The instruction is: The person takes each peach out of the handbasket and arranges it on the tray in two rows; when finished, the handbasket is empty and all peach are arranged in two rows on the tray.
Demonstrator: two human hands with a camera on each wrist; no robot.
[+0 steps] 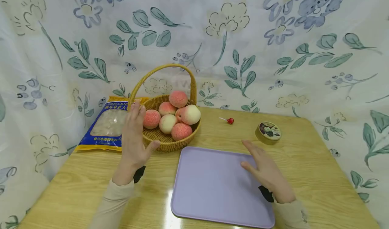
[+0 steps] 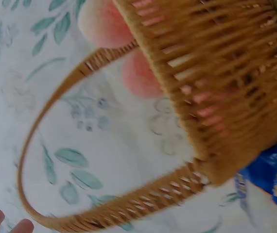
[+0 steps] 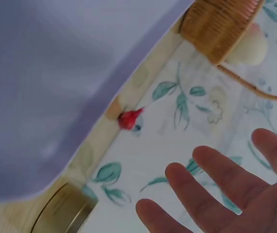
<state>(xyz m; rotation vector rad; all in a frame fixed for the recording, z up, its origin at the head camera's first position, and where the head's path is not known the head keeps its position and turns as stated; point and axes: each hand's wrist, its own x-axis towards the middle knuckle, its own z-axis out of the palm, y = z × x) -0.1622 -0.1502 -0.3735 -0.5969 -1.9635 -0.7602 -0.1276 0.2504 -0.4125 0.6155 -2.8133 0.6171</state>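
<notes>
My left hand (image 1: 133,137) is raised with straight fingers and holds nothing. In the head view it overlaps the left side of a wicker basket (image 1: 164,146) with a tall handle. Several pink and cream peaches (image 1: 181,131) lie in the basket. Two fingertips (image 2: 24,226) show at the corner of the left wrist view, near the basket handle (image 2: 114,211). My right hand (image 1: 267,170) hovers over the right part of a lilac tray (image 1: 215,185), fingers extended and spread, nothing in them. The right wrist view shows those fingers (image 3: 216,189) apart from the tray.
A blue and yellow pasta bag (image 1: 107,124) lies left of the basket, partly behind my left hand. Behind the tray are a red lollipop (image 1: 230,121) and a round tin (image 1: 268,133). A floral curtain (image 1: 194,36) hangs along the back of the wooden table (image 1: 319,188).
</notes>
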